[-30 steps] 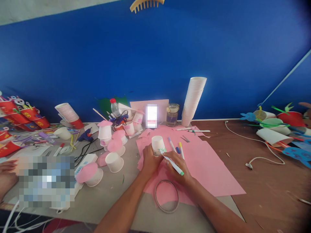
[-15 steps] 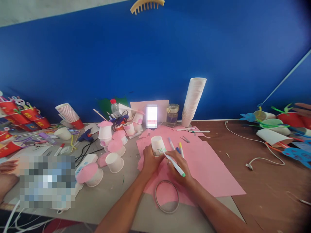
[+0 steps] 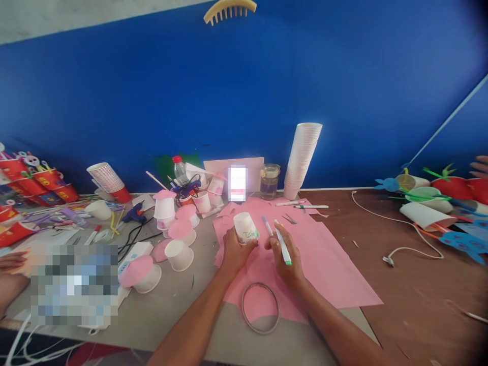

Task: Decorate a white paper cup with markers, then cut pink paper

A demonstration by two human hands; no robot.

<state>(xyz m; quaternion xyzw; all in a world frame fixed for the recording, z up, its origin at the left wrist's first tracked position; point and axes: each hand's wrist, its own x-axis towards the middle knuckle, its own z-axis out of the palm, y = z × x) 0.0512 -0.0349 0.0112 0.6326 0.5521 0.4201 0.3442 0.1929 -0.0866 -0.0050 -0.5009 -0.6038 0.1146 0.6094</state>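
one blue wall (image 3: 236, 91) backs the table (image 3: 186, 300) beneath the held cup (image 3: 244, 227).

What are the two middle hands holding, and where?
Left hand: a paper cup, around its lower part; right hand: a white marker, by its barrel.

The cup (image 3: 244, 225) is white, patterned green, perhaps leafy.

Stretches grey and brown as a tabletop (image 3: 152, 320); carries pink paper (image 3: 328, 264), with a white cup (image 3: 180, 255) and a power strip (image 3: 142, 250) left of it, white cable (image 3: 388, 261) right, tall cup stack (image 3: 302, 165) behind.
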